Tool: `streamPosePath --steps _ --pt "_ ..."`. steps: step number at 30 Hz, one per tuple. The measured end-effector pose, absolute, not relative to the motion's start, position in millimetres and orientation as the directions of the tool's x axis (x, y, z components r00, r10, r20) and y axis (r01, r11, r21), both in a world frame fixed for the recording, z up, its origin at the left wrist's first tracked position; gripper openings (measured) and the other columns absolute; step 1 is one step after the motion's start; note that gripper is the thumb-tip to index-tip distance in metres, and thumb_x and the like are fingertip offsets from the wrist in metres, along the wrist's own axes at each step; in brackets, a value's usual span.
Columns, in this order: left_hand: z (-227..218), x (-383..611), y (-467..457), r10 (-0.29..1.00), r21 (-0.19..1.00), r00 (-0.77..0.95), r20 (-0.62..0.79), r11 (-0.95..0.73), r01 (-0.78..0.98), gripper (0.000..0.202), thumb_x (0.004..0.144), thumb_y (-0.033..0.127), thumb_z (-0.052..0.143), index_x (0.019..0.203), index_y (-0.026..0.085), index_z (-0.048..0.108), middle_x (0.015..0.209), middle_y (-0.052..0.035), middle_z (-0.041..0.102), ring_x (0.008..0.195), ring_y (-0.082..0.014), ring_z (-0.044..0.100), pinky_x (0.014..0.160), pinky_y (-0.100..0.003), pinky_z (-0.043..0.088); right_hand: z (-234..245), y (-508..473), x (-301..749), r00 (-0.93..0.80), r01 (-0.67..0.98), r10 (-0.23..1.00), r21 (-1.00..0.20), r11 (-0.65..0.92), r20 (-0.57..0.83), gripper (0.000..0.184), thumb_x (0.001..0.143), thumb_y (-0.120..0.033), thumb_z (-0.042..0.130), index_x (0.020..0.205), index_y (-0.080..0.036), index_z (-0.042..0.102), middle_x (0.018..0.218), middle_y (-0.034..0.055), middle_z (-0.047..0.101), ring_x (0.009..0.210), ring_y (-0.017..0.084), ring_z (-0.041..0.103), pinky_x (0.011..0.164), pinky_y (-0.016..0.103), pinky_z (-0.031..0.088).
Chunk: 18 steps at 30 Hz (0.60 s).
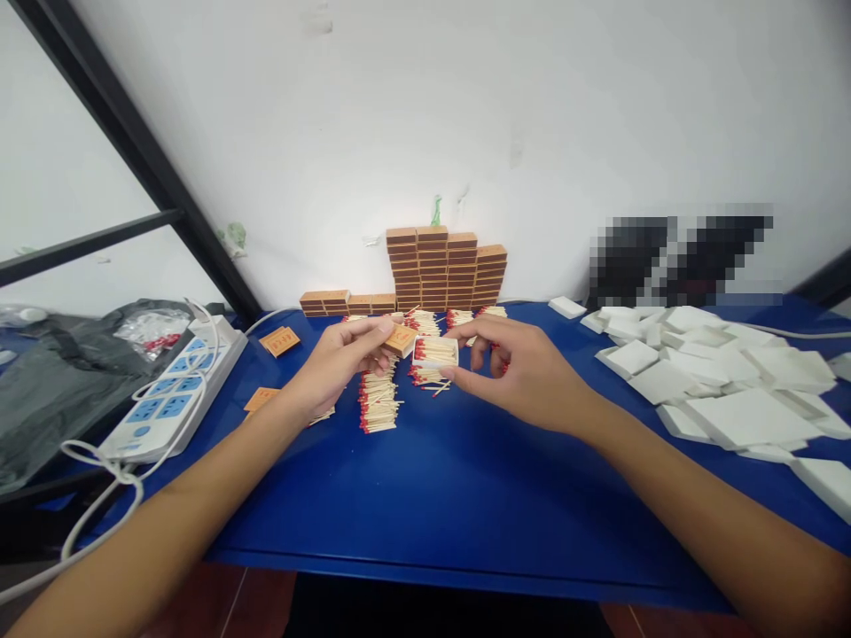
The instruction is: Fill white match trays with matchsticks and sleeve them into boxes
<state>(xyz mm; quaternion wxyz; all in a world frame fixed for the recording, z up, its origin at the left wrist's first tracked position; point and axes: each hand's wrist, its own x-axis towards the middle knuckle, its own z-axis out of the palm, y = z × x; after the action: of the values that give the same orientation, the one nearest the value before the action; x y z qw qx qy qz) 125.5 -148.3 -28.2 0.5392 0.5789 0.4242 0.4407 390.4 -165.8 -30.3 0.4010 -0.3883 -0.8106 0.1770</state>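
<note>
My left hand (346, 359) pinches an orange matchbox sleeve (394, 339) between thumb and fingers. Close beside it, my right hand (509, 359) grips a white matchbox tray (435, 361) by its right end. Red-tipped matches (433, 349) lie inside the tray, heads to the left. The sleeve's right end is close to the tray's left end; whether they touch I cannot tell. Beneath and behind both hands, rows of loose matches (378, 399) lie on the blue table (425, 496), partly hidden by the hands.
Stacked matchboxes (447, 270) stand against the wall, with a lower row (324, 301) to their left. White empty trays (731, 363) are heaped at right. A power strip (174, 390) with a cable and a dark plastic bag (66, 399) lie at left. Flat orange sleeves (279, 340) rest nearby.
</note>
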Motion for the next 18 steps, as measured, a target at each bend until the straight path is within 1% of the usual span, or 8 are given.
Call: streamPosePath --steps 2,5,8,10,12,15,17,18 --pt "-28 123 -146 0.961 0.995 0.263 0.089 -0.100 0.030 0.049 0.088 0.054 0.085 0.123 0.020 0.081 0.095 -0.0072 0.076 0.075 -0.0113 0.061 0.068 -0.024 0.051 -29 -165 391 -0.361 0.484 0.784 -0.617 0.621 0.505 0.028 0.089 -0.038 0.079 0.109 -0.020 0.074 0.077 -0.0011 0.065 0.064 0.015 0.058 0.063 0.033 0.046" --pt "-30 119 -142 0.943 0.985 0.303 0.136 -0.160 0.056 0.053 0.086 0.052 0.087 0.126 0.019 0.080 0.088 -0.0070 0.078 0.072 -0.0124 0.064 0.067 -0.025 0.052 -28 -164 393 -0.317 0.484 0.799 -0.636 0.600 0.512 0.032 0.088 -0.043 0.080 0.110 -0.019 0.075 0.077 0.0001 0.066 0.067 0.016 0.060 0.062 0.033 0.047" --pt "-31 116 -140 0.936 0.980 0.320 0.151 -0.183 0.075 0.057 0.083 0.048 0.091 0.130 0.018 0.078 0.085 -0.0068 0.080 0.070 -0.0129 0.066 0.067 -0.025 0.054 -28 -162 395 -0.275 0.481 0.809 -0.654 0.584 0.520 0.037 0.088 -0.045 0.080 0.113 -0.018 0.077 0.079 0.0015 0.068 0.068 0.017 0.061 0.061 0.032 0.048" --pt "-31 114 -139 0.934 0.978 0.320 0.157 -0.191 0.079 0.061 0.080 0.046 0.093 0.131 0.017 0.077 0.089 -0.0079 0.082 0.069 -0.0133 0.068 0.065 -0.025 0.055 -28 -161 396 -0.264 0.469 0.815 -0.669 0.576 0.516 0.038 0.087 -0.045 0.081 0.114 -0.018 0.078 0.083 0.0023 0.069 0.067 0.016 0.060 0.059 0.032 0.048" --pt "-31 114 -139 0.928 0.972 0.326 0.183 -0.219 0.080 0.061 0.077 0.042 0.096 0.130 0.018 0.078 0.096 -0.0093 0.083 0.073 -0.0146 0.071 0.064 -0.024 0.056 -28 -161 396 -0.267 0.454 0.816 -0.680 0.576 0.513 0.037 0.086 -0.044 0.082 0.113 -0.019 0.080 0.084 0.0025 0.069 0.065 0.015 0.059 0.057 0.031 0.048" --pt "-30 116 -142 0.905 0.962 0.364 0.219 -0.263 0.075 0.053 0.076 0.038 0.097 0.122 0.019 0.082 0.107 -0.0100 0.084 0.087 -0.0186 0.078 0.075 -0.026 0.062 -28 -162 394 -0.303 0.426 0.817 -0.697 0.577 0.491 0.036 0.086 -0.044 0.084 0.113 -0.021 0.081 0.081 0.0011 0.068 0.062 0.013 0.058 0.054 0.029 0.047" --pt "-30 120 -145 0.886 0.957 0.403 0.228 -0.281 0.077 0.047 0.077 0.036 0.096 0.119 0.020 0.083 0.107 -0.0091 0.084 0.092 -0.0204 0.080 0.082 -0.029 0.065 -28 -164 390 -0.311 0.405 0.824 -0.718 0.566 0.474 0.037 0.084 -0.043 0.086 0.114 -0.022 0.082 0.078 0.0004 0.068 0.059 0.013 0.058 0.052 0.028 0.047" --pt "-30 122 -147 0.879 0.952 0.415 0.236 -0.294 0.081 0.045 0.077 0.035 0.096 0.118 0.021 0.083 0.105 -0.0085 0.085 0.091 -0.0206 0.080 0.082 -0.029 0.065 -29 -165 388 -0.302 0.396 0.829 -0.729 0.558 0.471 0.037 0.083 -0.041 0.086 0.114 -0.021 0.083 0.077 0.0004 0.068 0.059 0.013 0.058 0.052 0.028 0.047"
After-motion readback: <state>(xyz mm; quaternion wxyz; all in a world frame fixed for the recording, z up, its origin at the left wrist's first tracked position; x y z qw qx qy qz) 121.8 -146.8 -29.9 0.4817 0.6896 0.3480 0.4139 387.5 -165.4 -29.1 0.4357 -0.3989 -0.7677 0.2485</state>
